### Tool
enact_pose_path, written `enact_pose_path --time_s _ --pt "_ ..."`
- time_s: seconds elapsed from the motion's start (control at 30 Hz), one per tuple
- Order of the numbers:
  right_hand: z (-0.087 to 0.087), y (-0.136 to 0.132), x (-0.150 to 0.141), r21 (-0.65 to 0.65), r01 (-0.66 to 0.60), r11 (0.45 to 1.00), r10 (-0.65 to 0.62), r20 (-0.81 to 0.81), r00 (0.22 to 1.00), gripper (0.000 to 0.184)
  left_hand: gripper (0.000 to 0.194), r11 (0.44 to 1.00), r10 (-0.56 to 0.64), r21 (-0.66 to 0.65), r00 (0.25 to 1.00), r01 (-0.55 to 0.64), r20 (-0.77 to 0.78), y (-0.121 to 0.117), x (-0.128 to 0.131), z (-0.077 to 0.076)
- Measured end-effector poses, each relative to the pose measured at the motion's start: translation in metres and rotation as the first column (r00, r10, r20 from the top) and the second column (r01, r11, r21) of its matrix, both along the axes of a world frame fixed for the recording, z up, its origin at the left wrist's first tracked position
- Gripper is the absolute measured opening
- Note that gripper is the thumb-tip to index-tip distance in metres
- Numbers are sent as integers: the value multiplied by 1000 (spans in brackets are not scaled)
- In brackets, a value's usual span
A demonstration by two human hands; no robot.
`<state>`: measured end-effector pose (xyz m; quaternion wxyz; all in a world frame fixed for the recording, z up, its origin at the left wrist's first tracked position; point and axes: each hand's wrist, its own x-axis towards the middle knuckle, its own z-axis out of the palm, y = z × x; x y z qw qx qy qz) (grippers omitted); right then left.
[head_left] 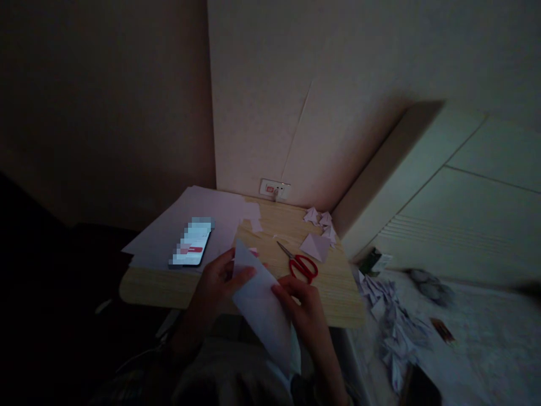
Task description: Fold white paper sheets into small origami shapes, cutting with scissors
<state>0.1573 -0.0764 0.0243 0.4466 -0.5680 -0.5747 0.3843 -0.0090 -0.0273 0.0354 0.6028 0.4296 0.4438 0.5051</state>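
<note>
A folded sheet of white paper (262,304) is held up between my two hands over the front edge of the small wooden table. My left hand (220,276) grips its upper left side, thumb lying across the face. On the right edge, my right hand (302,301) pinches the paper between thumb and fingers. Just beyond that hand lie scissors with red handles (303,267), their blades pointing to the back left. A folded paper piece (316,246) rests on the table behind the scissors.
Several small folded paper shapes (325,219) sit at the table's back right corner. At left, a lit phone (192,242) lies on large white sheets (169,217). Paper scraps (253,217) are near the wall socket (274,189). More folded papers (395,321) cover part of the bed.
</note>
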Motion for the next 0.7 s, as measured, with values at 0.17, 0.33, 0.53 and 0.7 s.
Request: enact_pose_path --time_s 0.17,0.33,0.53,0.7 --pt "-3 -4 3 15 -29 999 28 70 997 27 16 998 62 6 997 -62 -47 -1 0 4" --pt "-1 -5 4 17 -72 997 70 84 994 25 17 989 149 16 988 -148 -31 -2 0 6" --pt "0 -5 6 47 -86 995 80 102 992 25 19 977 201 87 978 -196 -52 1 -6 0" --pt "-2 -4 6 61 -36 997 30 82 996 26 29 974 182 138 983 -180 -4 4 -7 -10"
